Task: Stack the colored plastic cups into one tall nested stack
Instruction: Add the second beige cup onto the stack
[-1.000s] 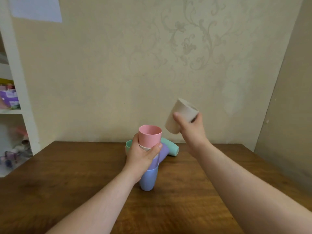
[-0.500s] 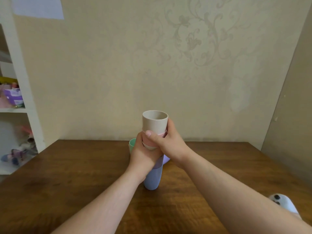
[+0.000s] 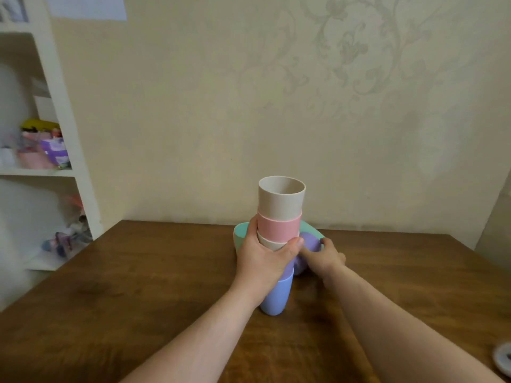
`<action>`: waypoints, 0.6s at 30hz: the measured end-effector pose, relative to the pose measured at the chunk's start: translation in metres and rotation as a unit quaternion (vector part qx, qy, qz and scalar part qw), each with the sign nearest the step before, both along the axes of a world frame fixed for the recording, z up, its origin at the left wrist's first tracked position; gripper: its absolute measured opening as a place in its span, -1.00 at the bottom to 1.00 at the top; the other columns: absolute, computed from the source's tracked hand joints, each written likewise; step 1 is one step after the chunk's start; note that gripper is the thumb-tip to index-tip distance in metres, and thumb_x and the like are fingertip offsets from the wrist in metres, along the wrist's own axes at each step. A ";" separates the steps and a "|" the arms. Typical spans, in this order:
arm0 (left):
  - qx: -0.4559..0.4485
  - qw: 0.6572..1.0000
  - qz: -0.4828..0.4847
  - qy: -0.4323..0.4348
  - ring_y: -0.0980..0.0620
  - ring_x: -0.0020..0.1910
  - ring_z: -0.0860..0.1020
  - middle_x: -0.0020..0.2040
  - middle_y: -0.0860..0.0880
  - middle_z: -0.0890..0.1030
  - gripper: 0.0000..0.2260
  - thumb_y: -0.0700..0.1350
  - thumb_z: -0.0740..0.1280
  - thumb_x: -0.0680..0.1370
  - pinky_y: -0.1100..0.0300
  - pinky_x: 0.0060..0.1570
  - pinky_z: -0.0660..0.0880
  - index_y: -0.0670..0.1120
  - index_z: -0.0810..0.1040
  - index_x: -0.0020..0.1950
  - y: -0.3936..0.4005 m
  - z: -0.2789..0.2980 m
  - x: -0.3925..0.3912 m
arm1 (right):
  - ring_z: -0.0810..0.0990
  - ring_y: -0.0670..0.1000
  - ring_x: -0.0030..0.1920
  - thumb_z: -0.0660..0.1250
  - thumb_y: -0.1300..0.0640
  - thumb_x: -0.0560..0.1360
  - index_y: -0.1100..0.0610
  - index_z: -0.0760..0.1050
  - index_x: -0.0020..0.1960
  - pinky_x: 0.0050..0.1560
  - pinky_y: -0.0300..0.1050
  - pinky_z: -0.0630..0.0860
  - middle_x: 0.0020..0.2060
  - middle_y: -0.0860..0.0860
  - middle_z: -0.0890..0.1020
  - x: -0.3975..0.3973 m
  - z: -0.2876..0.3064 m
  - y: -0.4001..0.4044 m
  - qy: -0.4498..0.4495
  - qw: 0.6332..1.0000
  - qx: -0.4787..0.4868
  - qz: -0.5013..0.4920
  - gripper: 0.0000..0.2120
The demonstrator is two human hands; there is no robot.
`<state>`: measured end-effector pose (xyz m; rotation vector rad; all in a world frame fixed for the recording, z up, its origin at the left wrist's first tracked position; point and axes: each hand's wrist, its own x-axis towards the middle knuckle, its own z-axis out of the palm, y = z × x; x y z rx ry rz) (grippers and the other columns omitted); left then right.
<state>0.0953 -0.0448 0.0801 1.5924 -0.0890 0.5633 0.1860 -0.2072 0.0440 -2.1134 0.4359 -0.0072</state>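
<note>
A stack of cups [image 3: 278, 233] stood upright near the middle of the brown table [image 3: 138, 299]. From the top down it had a beige cup [image 3: 280, 199], a pink cup [image 3: 278, 227], a thin white rim, a bit of purple & a blue cup [image 3: 276, 297] at the bottom, which sat on the table.

The left hand [image 3: 264, 257] was wrapped round the middle of the stack, fingers curled at the back & thumb [image 3: 293, 244] pressed on the front, just under the pink cup. It held the stack tight.

The right hand [image 3: 323, 257] was low, just to the right of the stack. Its fingers were curled on a purple cup [image 3: 309, 246] that lay on its side on the table, touching it. Couldn't tell if the grip was fully closed.

A green cup [image 3: 239, 236] lay behind the stack on the left, its open mouth showing. More green [image 3: 311, 230] showed behind the purple cup on the right.

A white shelf [image 3: 66, 134] w/ toys stood at the left by the wall. A small white round thing [image 3: 503, 355] sat at the table's right edge.
</note>
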 end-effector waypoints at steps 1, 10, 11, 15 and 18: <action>-0.002 1.000 0.000 -0.002 0.20 0.07 0.71 0.13 0.17 0.73 -0.39 -0.06 0.72 0.36 0.28 0.03 0.64 0.07 0.57 0.35 0.000 0.000 0.000 | 0.39 0.34 0.50 0.49 -0.45 0.33 -0.16 0.21 0.66 0.50 0.24 0.44 0.51 0.24 0.32 0.001 -0.004 0.002 0.003 1.000 0.006 -0.007 0.02; -0.009 1.000 -0.006 -0.006 0.28 -0.02 0.70 0.02 0.26 0.74 -0.49 -0.12 0.71 0.39 0.33 -0.04 0.60 0.14 0.56 0.22 -0.003 0.003 -0.003 | 0.51 0.18 -0.10 0.41 -0.13 0.57 0.10 0.47 0.18 0.20 -0.01 0.49 0.32 0.24 0.34 -0.026 0.008 -0.023 -0.065 0.996 0.047 -0.048 -0.65; -0.011 1.000 -0.006 -0.005 0.29 -0.01 0.70 0.03 0.25 0.73 -0.48 -0.11 0.71 0.40 0.29 -0.01 0.61 0.14 0.55 0.23 -0.003 0.003 -0.004 | 0.47 0.15 -0.16 0.42 -0.11 0.58 0.11 0.46 0.07 0.14 -0.03 0.46 0.28 0.26 0.39 -0.032 0.010 -0.029 -0.083 0.995 0.027 -0.041 -0.69; -0.022 1.000 -0.006 -0.009 0.19 0.06 0.71 0.11 0.15 0.74 -0.42 -0.04 0.72 0.38 0.10 0.12 0.64 0.10 0.56 0.31 -0.006 0.003 -0.006 | 0.49 0.14 -0.01 0.52 -0.05 0.57 0.05 0.42 -0.12 0.14 -0.09 0.38 0.24 0.17 0.44 -0.054 0.009 -0.046 -0.176 0.984 -0.009 -0.003 -0.69; -0.024 1.000 -0.017 -0.009 0.19 0.09 0.71 0.13 0.17 0.74 -0.38 -0.01 0.71 0.39 0.08 0.15 0.65 0.10 0.53 0.37 -0.008 0.003 -0.009 | 0.42 0.07 0.18 0.46 0.02 0.63 0.09 0.43 0.06 0.29 -0.19 0.27 0.31 0.05 0.29 -0.073 0.000 -0.049 -0.223 0.974 0.011 0.024 -0.77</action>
